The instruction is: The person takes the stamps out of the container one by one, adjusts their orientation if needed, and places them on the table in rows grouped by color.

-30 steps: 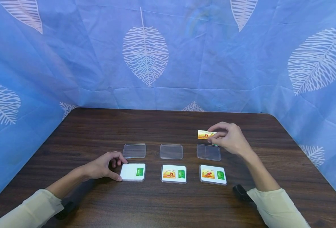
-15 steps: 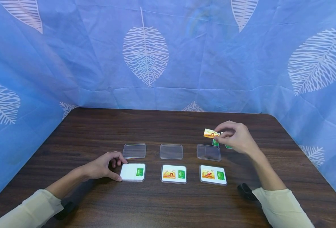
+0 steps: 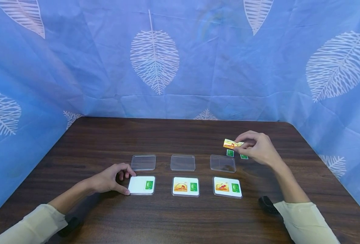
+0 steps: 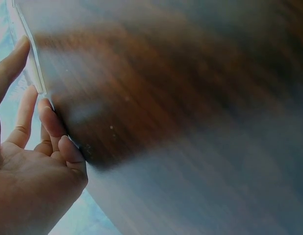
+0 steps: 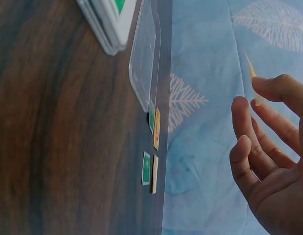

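Blue cloth [image 3: 100,51] printed with white leaves hangs behind and beside your dark wood-grain table [image 3: 180,217]. Your right hand [image 3: 259,147] is above its far right part, thumb and forefinger pinching an orange stamp [image 3: 228,143] that juts leftward from your fingertips, clear of the tabletop. Your left hand [image 3: 114,177] grips the left case [image 3: 137,184] at its left edge. That case shows one green stamp on white; the middle case [image 3: 186,186] and right case [image 3: 227,187] each show orange beside green. Farther back lie three clear covers [image 3: 182,163]. Loose green stamps [image 3: 230,153] and loose orange stamps [image 5: 155,174] lie near the right-hand cover.
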Available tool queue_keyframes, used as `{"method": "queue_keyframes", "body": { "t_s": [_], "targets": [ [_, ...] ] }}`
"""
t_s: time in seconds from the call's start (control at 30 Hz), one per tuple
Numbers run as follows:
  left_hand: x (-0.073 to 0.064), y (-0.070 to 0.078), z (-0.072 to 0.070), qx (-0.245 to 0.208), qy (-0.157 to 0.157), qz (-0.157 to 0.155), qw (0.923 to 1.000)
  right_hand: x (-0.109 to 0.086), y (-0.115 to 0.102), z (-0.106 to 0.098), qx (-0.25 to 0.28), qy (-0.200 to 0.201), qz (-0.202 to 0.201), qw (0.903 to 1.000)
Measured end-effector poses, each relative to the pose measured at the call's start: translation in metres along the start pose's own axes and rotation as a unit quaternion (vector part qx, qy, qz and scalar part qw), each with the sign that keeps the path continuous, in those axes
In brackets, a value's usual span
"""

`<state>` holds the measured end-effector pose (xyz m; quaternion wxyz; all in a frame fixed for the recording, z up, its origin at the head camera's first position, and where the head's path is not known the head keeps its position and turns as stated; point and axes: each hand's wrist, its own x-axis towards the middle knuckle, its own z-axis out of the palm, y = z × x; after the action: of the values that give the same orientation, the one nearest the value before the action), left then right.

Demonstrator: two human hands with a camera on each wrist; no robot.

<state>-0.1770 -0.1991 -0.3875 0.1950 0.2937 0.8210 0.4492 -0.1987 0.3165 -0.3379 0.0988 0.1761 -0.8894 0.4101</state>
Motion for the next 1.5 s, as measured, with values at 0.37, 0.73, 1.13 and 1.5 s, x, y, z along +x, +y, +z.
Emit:
{"method": "queue_keyframes", "body": {
  "t_s": [0.37, 0.73, 1.13, 1.5],
  "targets": [
    [0.004, 0.000, -0.001, 0.005, -0.006, -0.003, 1.0000, -0.003, 0.005, -0.004, -0.027, 0.009, -0.002, 0.9996],
    [0.001, -0.001, 0.001, 0.007, 0.003, -0.002, 1.0000, -0.004, 0.010, -0.017, -0.066, 0.012, 0.000, 0.9977],
    [-0.001, -0.001, 0.002, 0.006, 0.004, 0.000, 1.0000, -0.008, 0.032, -0.030, -0.106, 0.006, 0.040, 0.9936],
    [0.000, -0.001, 0.001, 0.004, 0.002, 0.003, 1.0000, -0.004, 0.051, -0.038, -0.140, -0.011, 0.067, 0.9879]
  ]
}}
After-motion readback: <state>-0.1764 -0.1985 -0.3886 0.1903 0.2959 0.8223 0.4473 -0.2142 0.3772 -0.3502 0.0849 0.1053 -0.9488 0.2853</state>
